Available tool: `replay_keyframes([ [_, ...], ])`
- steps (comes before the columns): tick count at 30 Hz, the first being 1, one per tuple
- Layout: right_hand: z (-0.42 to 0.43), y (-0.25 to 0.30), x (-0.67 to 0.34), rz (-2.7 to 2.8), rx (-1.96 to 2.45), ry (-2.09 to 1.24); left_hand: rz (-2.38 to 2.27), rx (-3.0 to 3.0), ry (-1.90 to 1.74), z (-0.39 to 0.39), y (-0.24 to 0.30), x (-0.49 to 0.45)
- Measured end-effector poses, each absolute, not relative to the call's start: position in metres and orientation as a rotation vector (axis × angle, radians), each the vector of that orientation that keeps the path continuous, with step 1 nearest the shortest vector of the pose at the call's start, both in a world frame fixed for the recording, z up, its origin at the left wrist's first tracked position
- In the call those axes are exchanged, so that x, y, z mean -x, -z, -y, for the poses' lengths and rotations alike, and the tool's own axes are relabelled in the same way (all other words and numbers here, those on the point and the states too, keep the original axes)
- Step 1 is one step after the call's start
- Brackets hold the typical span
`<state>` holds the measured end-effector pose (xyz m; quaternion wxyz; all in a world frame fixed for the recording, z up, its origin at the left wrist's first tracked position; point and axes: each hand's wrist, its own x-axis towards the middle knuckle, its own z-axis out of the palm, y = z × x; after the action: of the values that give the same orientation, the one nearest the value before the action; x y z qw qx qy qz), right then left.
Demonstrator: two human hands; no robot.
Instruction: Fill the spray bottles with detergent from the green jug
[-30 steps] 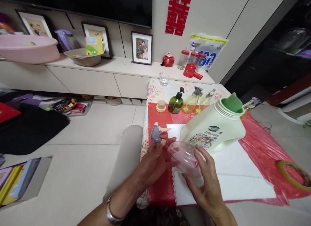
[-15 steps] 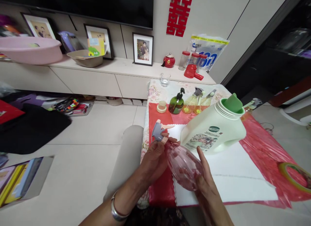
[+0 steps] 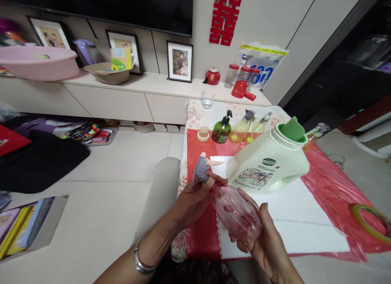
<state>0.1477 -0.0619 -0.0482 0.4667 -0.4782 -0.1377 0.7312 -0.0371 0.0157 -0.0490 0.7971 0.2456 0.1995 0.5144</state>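
A clear pink spray bottle (image 3: 235, 210) lies tilted between my two hands over the near edge of the table. My left hand (image 3: 195, 198) is closed round its neck, just under the grey and peach trigger head (image 3: 202, 170). Around the bottle's body and base, my right hand (image 3: 265, 239) has its fingers wrapped underneath, with the thumb raised along the side. Right behind the bottle stands a large pale green detergent jug (image 3: 269, 162), uncapped, with a green spout in its mouth. A cream cap (image 3: 203, 134) sits on the red cloth to the left.
A green pump bottle (image 3: 222, 131) and several yellowish spray bottles (image 3: 240, 131) stand behind the jug. A glass cup (image 3: 207, 100) is at the table's far edge. A roll of tape (image 3: 371, 221) lies at the right on red plastic. White cloth (image 3: 308, 231) covers the front.
The spray bottle has shifted slightly right and down. My right hand has turned and moved its grip around the base, its thumb swinging right. My left hand stays at the neck.
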Motion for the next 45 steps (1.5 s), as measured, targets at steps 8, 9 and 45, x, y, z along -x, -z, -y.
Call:
replay_keyframes([
  [8,0.063,0.055,-0.152,0.262,1.224,-1.918,-0.473,-0.682,-1.066,-0.018,0.049,0.041],
  [9,0.064,0.057,-0.152,0.295,1.188,-1.903,-0.485,-0.668,-1.095,-0.018,0.050,0.040],
  [45,0.074,0.057,-0.147,0.521,1.250,-1.746,-0.475,-0.576,-1.038,-0.023,0.068,0.043],
])
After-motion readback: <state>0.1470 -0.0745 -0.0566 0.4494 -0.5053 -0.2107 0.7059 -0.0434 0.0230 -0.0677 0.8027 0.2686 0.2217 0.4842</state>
